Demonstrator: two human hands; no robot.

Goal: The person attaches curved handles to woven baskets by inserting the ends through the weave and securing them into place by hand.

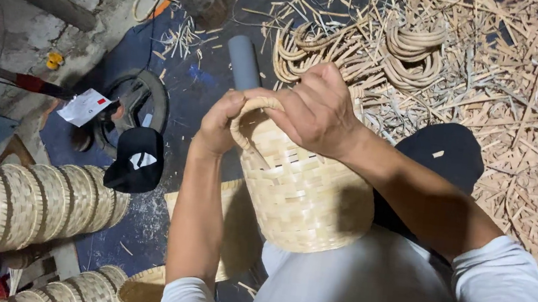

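Both hands (pixel 272 121) clasp woven basket's (pixel 308 196) rim.

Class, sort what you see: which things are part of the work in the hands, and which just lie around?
In hand:
basket, held at its rim
left hand
right hand

Lying about:
stacked baskets
black cap
grey tube
cane coils
bamboo scraps
tyre

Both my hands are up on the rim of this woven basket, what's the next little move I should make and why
Probably turn the basket a little in your lap and press the rim band down. The left hand pinches the band at the rim and the right hand covers the top, so the part just worked is hidden and the next stretch sits beyond the fingers.
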